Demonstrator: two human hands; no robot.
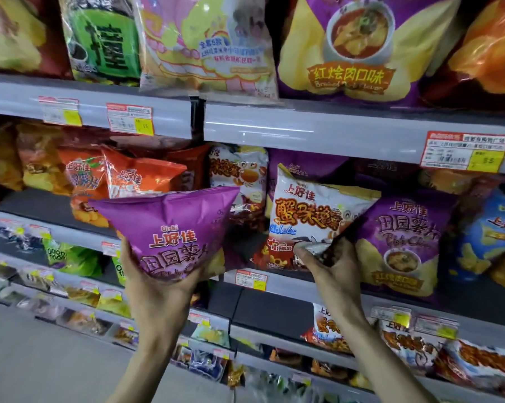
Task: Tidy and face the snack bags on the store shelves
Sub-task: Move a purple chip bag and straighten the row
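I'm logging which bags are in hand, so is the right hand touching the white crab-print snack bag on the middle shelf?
Touching. The head view shows the right hand pinching the bottom corner of the white crab-print snack bag, with its thumb lying on the bag's front.

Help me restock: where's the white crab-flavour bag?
On the middle shelf, right of centre, the white crab-flavour bag leans beside the shelved purple bag, its lower corner pinched by the right hand.

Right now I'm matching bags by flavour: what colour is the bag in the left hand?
Purple bag, red-and-white lettering, seen in the head view.
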